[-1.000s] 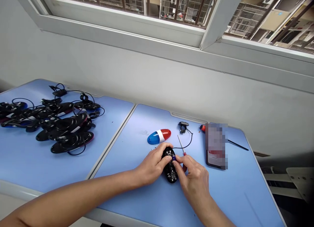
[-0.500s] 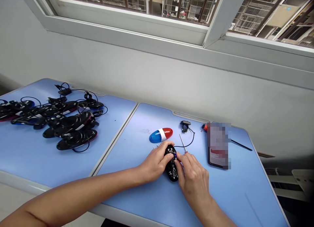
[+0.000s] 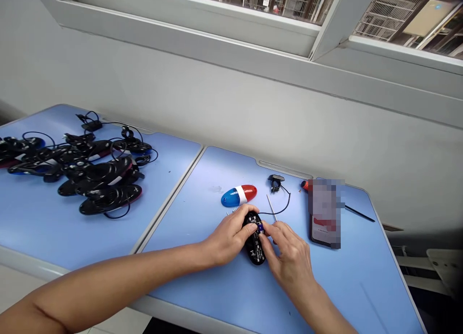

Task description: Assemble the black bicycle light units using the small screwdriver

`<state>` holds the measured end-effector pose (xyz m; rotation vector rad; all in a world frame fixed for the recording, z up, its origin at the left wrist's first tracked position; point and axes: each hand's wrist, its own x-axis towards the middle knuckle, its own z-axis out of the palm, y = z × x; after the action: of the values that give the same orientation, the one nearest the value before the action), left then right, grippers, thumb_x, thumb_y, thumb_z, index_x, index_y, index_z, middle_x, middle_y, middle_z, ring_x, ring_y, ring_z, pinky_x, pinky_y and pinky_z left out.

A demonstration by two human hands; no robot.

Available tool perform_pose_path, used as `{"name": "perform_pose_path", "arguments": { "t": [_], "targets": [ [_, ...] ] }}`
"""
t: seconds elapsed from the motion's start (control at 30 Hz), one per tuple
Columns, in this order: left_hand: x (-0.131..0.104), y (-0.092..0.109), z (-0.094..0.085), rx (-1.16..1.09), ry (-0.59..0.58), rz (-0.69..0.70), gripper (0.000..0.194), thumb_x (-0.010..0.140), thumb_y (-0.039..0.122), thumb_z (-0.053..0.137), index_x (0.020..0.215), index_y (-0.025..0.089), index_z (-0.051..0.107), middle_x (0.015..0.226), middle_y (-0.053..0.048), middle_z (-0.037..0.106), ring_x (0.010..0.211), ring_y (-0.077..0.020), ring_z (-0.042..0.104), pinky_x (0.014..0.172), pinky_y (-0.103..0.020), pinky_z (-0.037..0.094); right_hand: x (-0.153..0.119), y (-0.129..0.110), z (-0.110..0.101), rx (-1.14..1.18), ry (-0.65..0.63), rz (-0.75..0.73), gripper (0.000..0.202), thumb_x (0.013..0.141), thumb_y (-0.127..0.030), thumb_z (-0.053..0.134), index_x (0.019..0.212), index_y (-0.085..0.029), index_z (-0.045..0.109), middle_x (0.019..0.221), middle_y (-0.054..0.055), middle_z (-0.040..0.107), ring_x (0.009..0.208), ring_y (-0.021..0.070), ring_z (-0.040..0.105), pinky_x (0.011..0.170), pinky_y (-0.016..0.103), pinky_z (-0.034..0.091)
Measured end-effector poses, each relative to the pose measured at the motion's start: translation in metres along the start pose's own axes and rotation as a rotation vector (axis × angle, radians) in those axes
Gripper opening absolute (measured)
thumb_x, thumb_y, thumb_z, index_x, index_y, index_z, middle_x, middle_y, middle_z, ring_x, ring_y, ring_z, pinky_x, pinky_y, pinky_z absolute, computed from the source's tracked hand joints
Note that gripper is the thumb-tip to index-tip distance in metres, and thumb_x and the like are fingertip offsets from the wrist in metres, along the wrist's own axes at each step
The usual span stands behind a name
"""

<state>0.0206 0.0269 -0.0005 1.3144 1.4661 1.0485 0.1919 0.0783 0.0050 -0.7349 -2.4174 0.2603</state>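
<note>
My left hand [image 3: 229, 233] is closed around the left side of an open black oval bike-light housing [image 3: 256, 255], its thumb lying across the housing's inside. Bare electronic parts show in the housing. My right hand [image 3: 289, 251] pinches a small blue battery [image 3: 260, 227] between thumb and fingers, at the right edge of the housing near its upper half. A thin black cable runs from the top of the housing to a black clamp piece [image 3: 276, 182]. Just beyond my left hand lies a blue, white and red oval cover [image 3: 239, 195].
A thin screwdriver [image 3: 271, 207] lies partly hidden behind my right hand. To the right is a phone [image 3: 320, 233], partly pixelated, with an orange-red handle [image 3: 305, 185] and a black strip [image 3: 360, 213] by it. Several black bike lights [image 3: 110, 199] with cables are heaped at left.
The battery now shows more plainly between my right fingers, which have shifted slightly right. My left hand keeps its hold on the housing. The whole view has tilted slightly downward.
</note>
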Motion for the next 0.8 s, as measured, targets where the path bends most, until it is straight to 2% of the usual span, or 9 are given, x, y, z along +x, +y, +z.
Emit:
{"name": "perform_pose_path", "arguments": {
  "t": [0.2,0.43,0.63,0.7,0.8],
  "targets": [
    [0.0040,-0.0022,-0.0045,-0.045,-0.055,-0.005,0.032,0.088,0.036,0.044,0.114,0.018,0.048,0.102,-0.008,0.058,0.098,-0.0261,0.055,0.088,-0.041,0.044,0.0026,0.0043,-0.0038,0.196,-0.106,0.158,0.017,0.092,-0.019,0.053,0.106,-0.020,0.062,0.075,0.000,0.061,0.063,0.0124,0.055,0.057,0.024,0.043],
    [0.0039,-0.0040,-0.0018,-0.053,-0.043,0.002,0.032,0.088,0.034,0.045,0.115,0.019,0.049,0.107,-0.008,0.059,0.100,-0.0257,0.055,0.091,-0.041,0.043,0.0015,0.0001,-0.0067,0.076,-0.108,0.087,0.019,0.095,-0.021,0.048,0.104,-0.019,0.064,0.072,0.001,0.060,0.061,0.0128,0.057,0.054,0.024,0.039],
    [0.0049,-0.0022,-0.0027,-0.035,-0.064,0.022,0.031,0.087,0.034,0.045,0.114,0.018,0.049,0.106,-0.008,0.059,0.099,-0.0255,0.055,0.092,-0.042,0.043,0.0028,-0.0005,-0.0032,0.153,-0.143,0.218,0.014,0.091,-0.020,0.052,0.100,-0.020,0.062,0.072,-0.003,0.058,0.051,0.0087,0.053,0.050,0.022,0.039],
    [0.0057,-0.0022,-0.0036,-0.045,-0.066,0.020,0.032,0.087,0.034,0.045,0.114,0.018,0.049,0.106,-0.008,0.059,0.100,-0.0257,0.055,0.092,-0.042,0.043,0.0031,0.0004,-0.0034,0.152,-0.148,0.194,0.017,0.093,-0.022,0.050,0.105,-0.020,0.062,0.073,-0.003,0.059,0.051,0.0085,0.054,0.049,0.022,0.040],
    [0.0062,-0.0023,-0.0047,-0.063,-0.072,0.022,0.032,0.086,0.034,0.045,0.114,0.018,0.049,0.107,-0.008,0.059,0.102,-0.0259,0.055,0.093,-0.042,0.043,0.0029,0.0013,-0.0043,0.035,-0.097,0.066,0.023,0.098,-0.025,0.045,0.109,-0.018,0.063,0.073,0.000,0.060,0.054,0.0094,0.056,0.049,0.022,0.037]
  ]
}}
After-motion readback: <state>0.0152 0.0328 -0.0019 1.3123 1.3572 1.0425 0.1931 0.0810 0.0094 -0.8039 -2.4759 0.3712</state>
